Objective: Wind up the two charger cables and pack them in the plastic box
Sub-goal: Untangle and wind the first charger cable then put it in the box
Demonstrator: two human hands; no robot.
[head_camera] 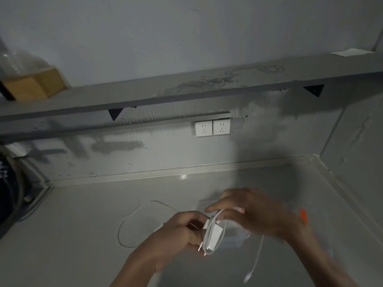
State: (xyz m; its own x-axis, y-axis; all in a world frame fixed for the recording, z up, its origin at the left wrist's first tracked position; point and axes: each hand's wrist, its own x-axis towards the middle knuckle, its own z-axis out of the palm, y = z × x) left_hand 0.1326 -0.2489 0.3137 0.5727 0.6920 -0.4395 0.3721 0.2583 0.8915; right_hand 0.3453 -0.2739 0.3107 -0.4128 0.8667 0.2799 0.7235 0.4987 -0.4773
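My left hand (182, 233) grips a white charger plug (214, 235) with its prongs pointing down-left. A white cable is looped around the plug. My right hand (255, 212) pinches that cable just above the plug; its loose end (256, 262) dangles down to a connector near the counter. A second white cable (132, 216) lies in a loose curve on the counter, left of my hands. The clear plastic box (234, 233) sits under and behind my hands, mostly hidden and blurred.
A grey counter (83, 235) runs to a back wall with two white sockets (212, 127). A shelf (186, 88) hangs above, with a cardboard box (33, 83) at its left. An orange object (303, 216) shows behind my right wrist. Dark items stand at far left.
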